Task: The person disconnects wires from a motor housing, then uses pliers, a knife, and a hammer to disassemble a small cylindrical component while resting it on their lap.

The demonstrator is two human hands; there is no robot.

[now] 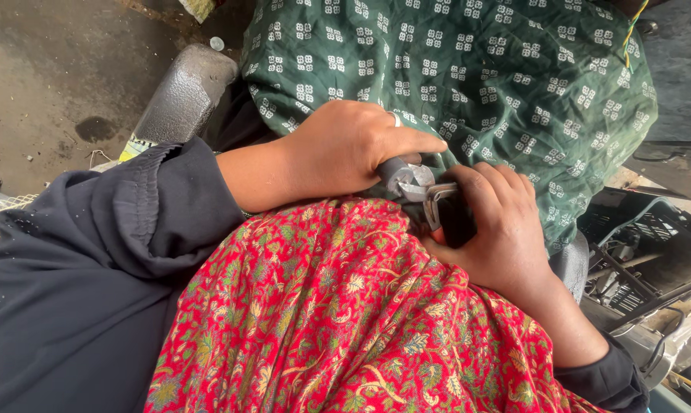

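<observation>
Both hands meet at frame centre: left hand (338,149) grips pliers (403,178), right hand (498,226) clamps a small dark metal-framed part (446,208) over red patterned cloth (338,306); a steady squeeze seems needed.

- Green cloth (468,69) — deep bottle green, dotted all over with small white square motifs in rows.
- Red cloth (345,321) — bright red, crowded with a paisley and leaf print in green, yellow and a little blue.
- Sleeve (93,252) — plain dark navy, almost black, with a few pale specks.
- Pliers (407,180) — dull grey metal head, dark grey handle.
- Small part (449,210) — black, with a pale metal edge.
- Ring (396,118) — silver.
- Floor (47,69) — brownish grey, with one dark stain.
- Crate (636,229) — black.
</observation>
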